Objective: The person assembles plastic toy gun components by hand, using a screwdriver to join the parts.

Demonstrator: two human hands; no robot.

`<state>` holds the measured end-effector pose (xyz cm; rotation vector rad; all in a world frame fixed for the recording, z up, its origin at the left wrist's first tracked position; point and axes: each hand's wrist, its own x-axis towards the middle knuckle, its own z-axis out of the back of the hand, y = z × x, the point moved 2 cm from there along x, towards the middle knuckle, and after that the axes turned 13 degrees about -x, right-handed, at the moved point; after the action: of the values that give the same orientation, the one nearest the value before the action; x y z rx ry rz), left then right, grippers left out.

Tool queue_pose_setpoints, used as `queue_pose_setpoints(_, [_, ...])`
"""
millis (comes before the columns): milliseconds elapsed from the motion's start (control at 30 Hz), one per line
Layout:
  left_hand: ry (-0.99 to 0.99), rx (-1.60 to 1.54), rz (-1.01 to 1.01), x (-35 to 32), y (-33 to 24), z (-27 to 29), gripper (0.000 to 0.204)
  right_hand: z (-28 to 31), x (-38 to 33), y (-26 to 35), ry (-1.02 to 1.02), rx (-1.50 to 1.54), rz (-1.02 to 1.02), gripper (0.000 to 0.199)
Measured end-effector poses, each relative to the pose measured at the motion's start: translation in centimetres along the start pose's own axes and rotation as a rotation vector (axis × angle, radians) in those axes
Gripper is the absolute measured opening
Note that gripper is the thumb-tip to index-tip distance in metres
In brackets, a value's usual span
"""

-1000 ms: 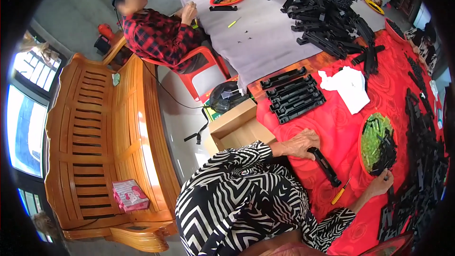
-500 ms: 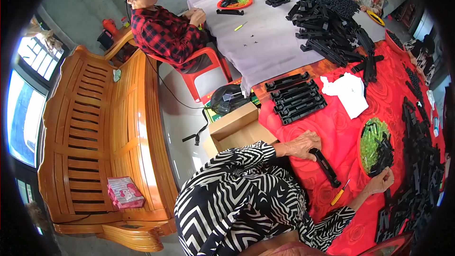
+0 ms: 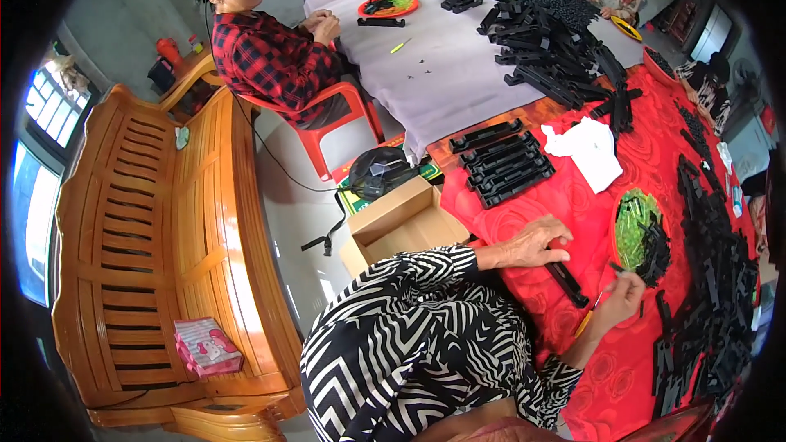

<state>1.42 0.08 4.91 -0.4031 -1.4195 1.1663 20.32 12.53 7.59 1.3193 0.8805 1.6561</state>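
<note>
My left hand (image 3: 534, 244) is over the red cloth with its fingers stretched out. Its thumb lies at the upper end of a long black plastic bar (image 3: 568, 286), which rests on the cloth; whether it presses on the bar I cannot tell. Between the fingertips of my right hand (image 3: 620, 301) is a small black plastic piece (image 3: 616, 268), just left of an oval plate. Green and black small pieces (image 3: 639, 233) fill that plate. A yellow-handled screwdriver (image 3: 584, 324) lies beside my right wrist, partly covered by it.
Several finished-looking black bars (image 3: 503, 165) lie in a row beyond my left hand, next to a white cloth (image 3: 591, 151). Heaps of black parts (image 3: 711, 278) cover the right side. An open cardboard box (image 3: 405, 225) stands left of the table. Other people sit around it, one in a red checked shirt (image 3: 274, 65).
My left hand has loosened from the bar and its fingers have spread. My right hand has moved left from the plate toward the bar, with a small black piece in its fingertips.
</note>
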Motion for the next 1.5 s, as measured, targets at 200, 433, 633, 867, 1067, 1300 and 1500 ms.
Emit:
queue_pose_setpoints(200, [0.047,-0.54,0.179,-0.2,-1.7,-3.1,0.022,-1.4,-5.8,1.8,0.239,0.134,0.017,0.004])
queue_pose_setpoints(433, [0.128,-0.78,0.277,-0.5,-2.0,-5.0,0.004,0.0,-7.4,2.4,0.154,0.161,0.04,0.003])
queue_pose_setpoints(633, [0.107,-0.749,0.308,-1.3,-1.2,-5.2,0.004,0.1,-7.6,2.0,0.154,0.165,0.026,0.005])
queue_pose_setpoints(867, [0.313,-0.807,0.545,-1.3,-2.3,-5.7,0.012,2.0,-7.1,0.5,0.353,0.365,-0.133,0.01])
queue_pose_setpoints(1067, [0.233,-0.919,0.537,-1.5,-1.9,-5.8,0.017,2.4,-6.8,1.3,0.392,0.478,-0.224,0.012])
queue_pose_setpoints(1300, [0.168,-0.889,0.493,-1.2,-2.6,-5.6,0.016,2.3,-7.2,2.2,0.326,0.417,-0.136,0.011])
queue_pose_setpoints(1500, [0.169,-0.99,0.488,-1.4,-3.9,-4.9,0.013,2.6,-7.8,4.2,0.289,0.335,-0.084,0.009])
